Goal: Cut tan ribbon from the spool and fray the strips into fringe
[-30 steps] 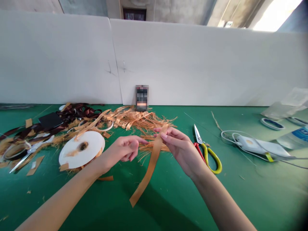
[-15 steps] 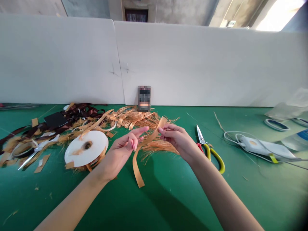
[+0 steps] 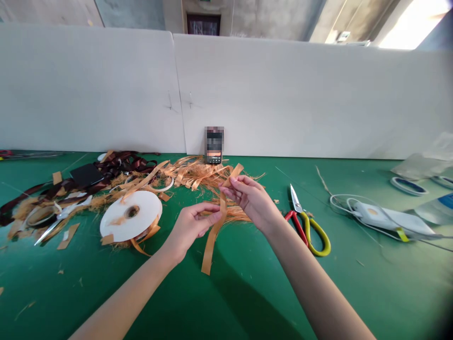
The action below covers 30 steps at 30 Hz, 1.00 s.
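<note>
Tan ribbon (image 3: 213, 241) hangs from the right hand (image 3: 252, 200), whose fingers pinch its upper end above a frayed fibre pile (image 3: 235, 216). The left hand (image 3: 193, 225), half open and gripping nothing, sits just beside the ribbon, near a white spool (image 3: 130, 216) on the green tabletop (image 3: 71, 293).

The left hand (image 3: 194, 225) has a white ribbon spool (image 3: 143, 210) just beside it, and the right hand (image 3: 252, 200) has red-and-yellow scissors (image 3: 306, 231) near it. Frayed orange fibres (image 3: 198, 172) lie ahead on the bench (image 3: 226, 302), up against a white partition (image 3: 283, 94).
</note>
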Available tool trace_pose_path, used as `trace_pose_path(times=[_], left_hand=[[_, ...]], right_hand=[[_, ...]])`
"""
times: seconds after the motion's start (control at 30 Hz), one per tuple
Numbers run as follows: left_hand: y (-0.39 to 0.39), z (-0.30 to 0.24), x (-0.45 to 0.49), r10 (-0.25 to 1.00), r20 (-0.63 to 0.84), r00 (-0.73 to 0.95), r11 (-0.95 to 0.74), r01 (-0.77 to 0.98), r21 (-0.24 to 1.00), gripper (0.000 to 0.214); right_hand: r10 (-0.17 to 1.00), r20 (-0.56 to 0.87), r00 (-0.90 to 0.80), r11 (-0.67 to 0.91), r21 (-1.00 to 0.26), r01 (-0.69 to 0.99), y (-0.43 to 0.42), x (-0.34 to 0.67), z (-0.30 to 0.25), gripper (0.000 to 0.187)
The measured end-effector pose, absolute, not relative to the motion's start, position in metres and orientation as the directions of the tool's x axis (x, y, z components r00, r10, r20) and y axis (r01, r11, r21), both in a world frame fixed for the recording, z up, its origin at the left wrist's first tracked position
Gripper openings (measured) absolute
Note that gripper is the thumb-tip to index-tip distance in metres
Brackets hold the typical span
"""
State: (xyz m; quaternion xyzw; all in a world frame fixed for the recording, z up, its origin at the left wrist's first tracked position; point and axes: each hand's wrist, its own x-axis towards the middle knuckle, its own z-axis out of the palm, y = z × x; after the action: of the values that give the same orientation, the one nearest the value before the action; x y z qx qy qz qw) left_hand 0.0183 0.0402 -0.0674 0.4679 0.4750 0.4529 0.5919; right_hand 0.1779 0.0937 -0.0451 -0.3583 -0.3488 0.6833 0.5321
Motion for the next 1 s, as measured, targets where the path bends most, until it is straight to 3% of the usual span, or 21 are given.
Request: trace_pose_path(times=[0.1,0.2,0.33,0.4,0.5,0.67,0.8,0.9,1.0], left_hand=[[0.038,-0.070,0.012,0.990,-0.104,0.096,0.105,-0.012,0.994,0.023],[0.040,-0.075,0.005,0.999,-0.025,0.043,0.027,-0.063,0.998,0.021],[0.048,-0.076,0.002,0.992,0.108,0.067,-0.067,-0.444,0.893,0.019],[0.052,-0.074,0.004,0.986,0.106,0.128,0.002,-0.648,0.762,0.018],[0.056,-0.070,0.007,0.987,0.023,0.161,0.108,-0.753,0.649,0.024],[0.059,-0.077,0.008,0.976,-0.095,0.198,0.206,-0.674,0.710,0.023],[0.058,-0.087,0.008,0.955,-0.171,0.243,0.278,-0.531,0.801,0.007],[0.055,-0.089,0.008,0.937,-0.203,0.286,0.315,-0.432,0.845,0.019],[0.053,-0.091,0.006,0.931,-0.199,0.306,0.312,-0.382,0.870,0.016]], right_hand=[[0.986,-0.104,-0.131,-0.158,-0.842,-0.515,0.096,0.183,-0.048,0.024],[0.989,-0.108,-0.100,-0.145,-0.829,-0.540,0.099,0.189,-0.053,0.024],[0.984,-0.132,-0.117,-0.175,-0.817,-0.550,0.100,0.190,-0.062,0.022],[0.979,-0.148,-0.144,-0.203,-0.809,-0.551,0.099,0.187,-0.067,0.022],[0.970,-0.163,-0.183,-0.239,-0.791,-0.563,0.096,0.183,-0.072,0.020],[0.970,-0.165,-0.181,-0.243,-0.744,-0.622,0.096,0.183,-0.070,0.018],[0.973,-0.172,-0.152,-0.229,-0.705,-0.671,0.099,0.185,-0.064,0.020],[0.974,-0.184,-0.133,-0.224,-0.687,-0.691,0.099,0.185,-0.058,0.022],[0.976,-0.196,-0.099,-0.208,-0.675,-0.708,0.098,0.186,-0.052,0.028]])
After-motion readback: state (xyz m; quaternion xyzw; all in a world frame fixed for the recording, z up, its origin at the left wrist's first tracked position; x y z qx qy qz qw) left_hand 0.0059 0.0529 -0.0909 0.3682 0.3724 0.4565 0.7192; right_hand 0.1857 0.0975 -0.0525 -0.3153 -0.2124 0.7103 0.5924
